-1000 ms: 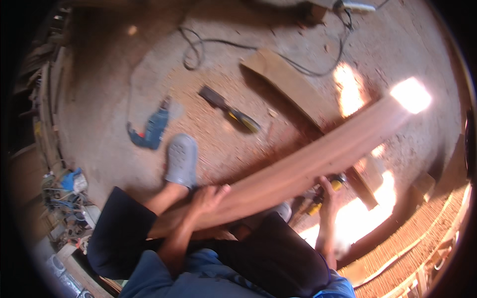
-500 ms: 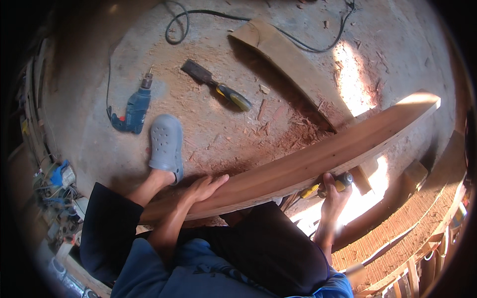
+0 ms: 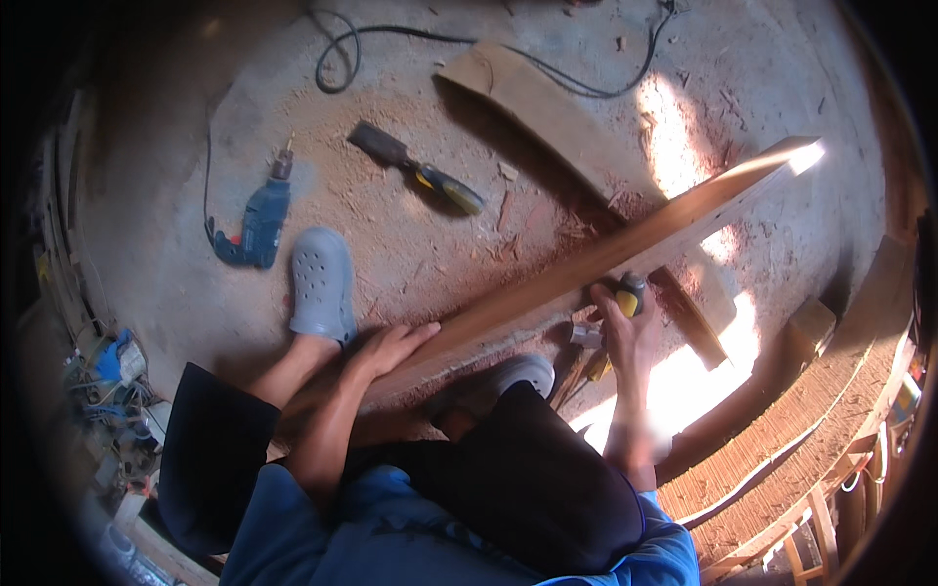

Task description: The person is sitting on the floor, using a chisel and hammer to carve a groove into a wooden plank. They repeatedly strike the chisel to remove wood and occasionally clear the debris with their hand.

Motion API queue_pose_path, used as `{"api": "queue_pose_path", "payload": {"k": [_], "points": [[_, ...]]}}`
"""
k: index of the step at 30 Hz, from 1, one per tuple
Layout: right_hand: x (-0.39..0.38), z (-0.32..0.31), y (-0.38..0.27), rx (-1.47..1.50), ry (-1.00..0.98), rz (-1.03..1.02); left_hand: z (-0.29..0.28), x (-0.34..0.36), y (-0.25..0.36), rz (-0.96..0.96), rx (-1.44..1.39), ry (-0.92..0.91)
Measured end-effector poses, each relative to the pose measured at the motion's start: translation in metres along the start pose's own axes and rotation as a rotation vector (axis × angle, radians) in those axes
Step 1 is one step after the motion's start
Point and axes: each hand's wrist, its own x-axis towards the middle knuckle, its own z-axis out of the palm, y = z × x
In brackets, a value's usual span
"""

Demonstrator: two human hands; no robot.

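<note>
A long, curved wooden plank (image 3: 537,288) slants across the floor in front of me, tilted so its pale near side shows. My left hand (image 3: 386,352) is closed over its upper edge near the left end, fingers lying along the wood. My right hand (image 3: 627,337) grips a chisel (image 3: 631,291) by its yellow-and-black handle, just below the plank's near side. Most of the chisel is hidden by the hand. On the floor beyond the plank lies a wide-bladed chisel (image 3: 415,168) with a similar handle.
A blue corded drill (image 3: 262,223) lies left, near my grey clog (image 3: 321,283). A thick wooden piece (image 3: 542,112) rests beyond the plank, with a black cable (image 3: 440,37) behind. A wood block (image 3: 689,317) and large curved timbers (image 3: 772,469) are at right. Shavings litter the floor.
The plank has tipped, showing more of its near side, and its right end has shifted left. My right hand has moved left and up with the chisel, now more upright. My left hand stays on the plank.
</note>
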Motion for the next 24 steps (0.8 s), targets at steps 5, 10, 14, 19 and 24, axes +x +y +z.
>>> {"api": "queue_pose_path", "payload": {"k": [5,10,14,19,24], "points": [[-0.028,-0.011,-0.010,0.134,0.062,-0.017,-0.002,-0.025,0.012,-0.001,0.118,0.022],[-0.035,-0.019,-0.006,0.098,0.027,0.006,0.005,-0.041,0.022,0.059,-0.025,0.018],[-0.020,-0.010,0.006,0.144,-0.025,0.078,0.005,-0.021,0.020,0.059,-0.021,0.054],[-0.026,-0.003,0.008,0.040,-0.023,0.171,0.010,-0.007,0.012,0.096,-0.002,0.083],[-0.040,0.001,0.016,0.167,0.078,0.095,0.038,-0.018,0.006,0.160,0.038,0.271]]}}
